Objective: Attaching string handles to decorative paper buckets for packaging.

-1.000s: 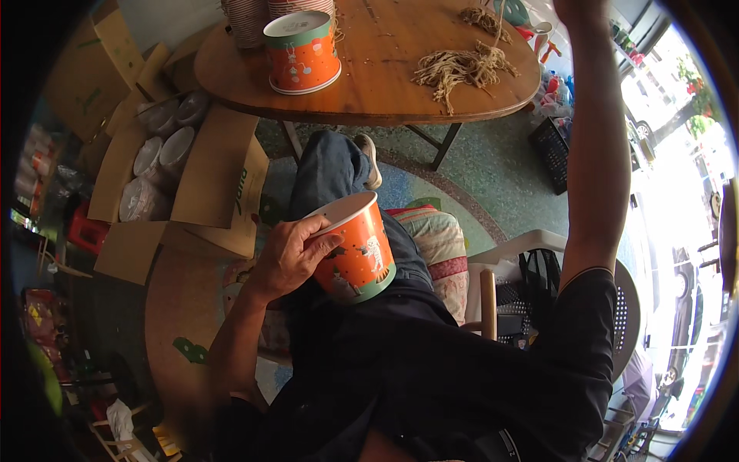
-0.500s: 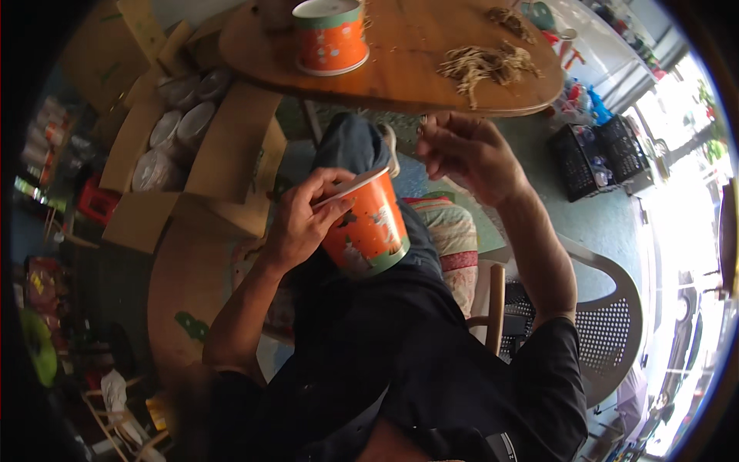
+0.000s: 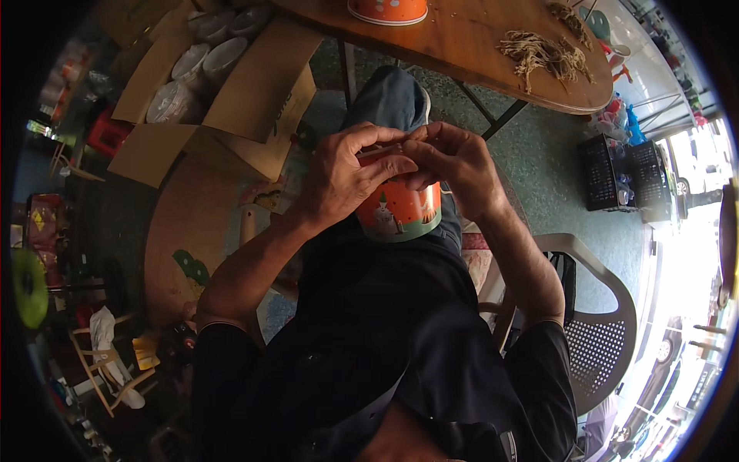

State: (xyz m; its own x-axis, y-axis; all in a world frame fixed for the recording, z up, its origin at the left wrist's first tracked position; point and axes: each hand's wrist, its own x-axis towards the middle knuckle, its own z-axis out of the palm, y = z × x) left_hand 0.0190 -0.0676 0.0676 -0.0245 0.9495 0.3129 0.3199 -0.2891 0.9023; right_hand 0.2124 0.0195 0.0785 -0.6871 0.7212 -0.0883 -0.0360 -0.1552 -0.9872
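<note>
Here, the orange tub (image 3: pixel 402 214) lies base toward the black shirt (image 3: pixel 369 323), left hand (image 3: pixel 344 171) grasping its rim, right hand (image 3: pixel 462 165) equally near, fingers pinched, holding what I cannot tell.

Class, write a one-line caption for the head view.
Left hand and right hand meet at the top of an orange and green bucket.

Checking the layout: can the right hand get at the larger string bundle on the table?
Probably, with a stretch: nothing visible stands between the right hand and the larger string bundle, though that hand is busy at the orange bucket.
</note>
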